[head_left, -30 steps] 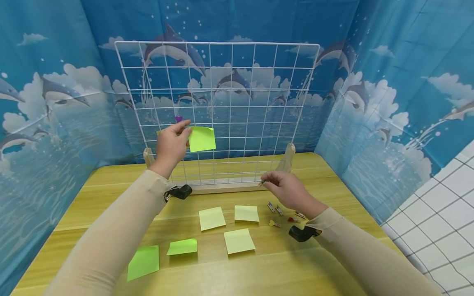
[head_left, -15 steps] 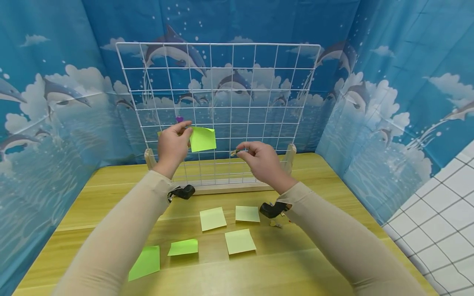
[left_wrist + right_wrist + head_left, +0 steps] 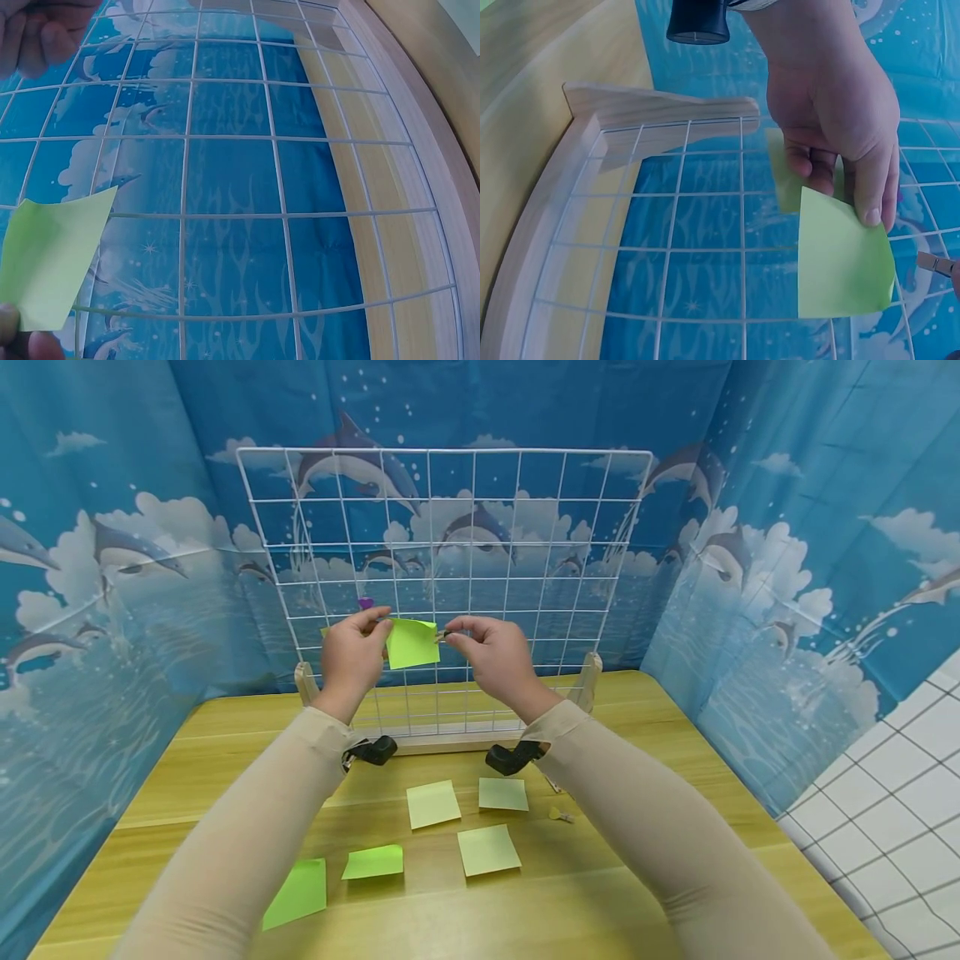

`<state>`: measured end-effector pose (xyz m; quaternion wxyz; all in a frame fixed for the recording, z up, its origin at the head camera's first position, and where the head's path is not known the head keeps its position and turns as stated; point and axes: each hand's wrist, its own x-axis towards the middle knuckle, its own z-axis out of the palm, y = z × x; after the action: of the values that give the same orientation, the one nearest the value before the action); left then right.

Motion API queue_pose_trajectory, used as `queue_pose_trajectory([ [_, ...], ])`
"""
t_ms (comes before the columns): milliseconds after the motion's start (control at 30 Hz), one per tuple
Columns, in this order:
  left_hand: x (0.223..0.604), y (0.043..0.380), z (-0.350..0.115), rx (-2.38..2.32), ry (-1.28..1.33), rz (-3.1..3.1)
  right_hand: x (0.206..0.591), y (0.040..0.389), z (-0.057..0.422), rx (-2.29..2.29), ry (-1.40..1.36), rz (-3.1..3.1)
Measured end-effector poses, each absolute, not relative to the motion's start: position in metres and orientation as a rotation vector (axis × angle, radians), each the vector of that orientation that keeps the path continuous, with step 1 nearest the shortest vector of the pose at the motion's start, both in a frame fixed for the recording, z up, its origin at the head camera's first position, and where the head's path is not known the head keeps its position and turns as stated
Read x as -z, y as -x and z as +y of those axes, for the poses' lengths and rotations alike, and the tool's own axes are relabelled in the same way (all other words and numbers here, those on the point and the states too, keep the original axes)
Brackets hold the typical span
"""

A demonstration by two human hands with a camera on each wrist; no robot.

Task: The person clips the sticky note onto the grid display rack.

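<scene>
My left hand [image 3: 351, 653] pinches a bright green sticky note [image 3: 413, 644] by its left side, against the white wire grid [image 3: 489, 578]. The note's top right corner curls slightly. Beside that corner, my right hand [image 3: 498, 658] pinches a small wooden clothespin [image 3: 936, 263], its tip at or very near the paper; contact cannot be told. A purple clip [image 3: 365, 603] sits on the grid just above my left hand. Behind that hand, the right wrist view shows another yellow-green note [image 3: 781, 171], mostly hidden.
On the wooden table lie several pale yellow notes [image 3: 433, 804] and two green ones [image 3: 373, 862]. A yellow clip [image 3: 559, 815] lies near my right sleeve, which covers other clips. The grid stands in a wooden base [image 3: 450, 742], before a dolphin-print curtain [image 3: 480, 402].
My right hand has risen from low at the grid's right side, moving left and up with the clothespin to the note's corner. My left hand has kept the green note in place.
</scene>
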<state>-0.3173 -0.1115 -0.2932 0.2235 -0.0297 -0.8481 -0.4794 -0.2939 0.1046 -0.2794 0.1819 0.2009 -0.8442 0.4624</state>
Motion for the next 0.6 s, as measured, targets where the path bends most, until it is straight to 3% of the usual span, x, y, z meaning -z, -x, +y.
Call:
queue_pose_trajectory([
  [600, 0.294, 0.317, -0.111, 1.32, 0.083, -2.35, 0.273, 0.318, 0.066, -1.238, -0.562, -2.366],
])
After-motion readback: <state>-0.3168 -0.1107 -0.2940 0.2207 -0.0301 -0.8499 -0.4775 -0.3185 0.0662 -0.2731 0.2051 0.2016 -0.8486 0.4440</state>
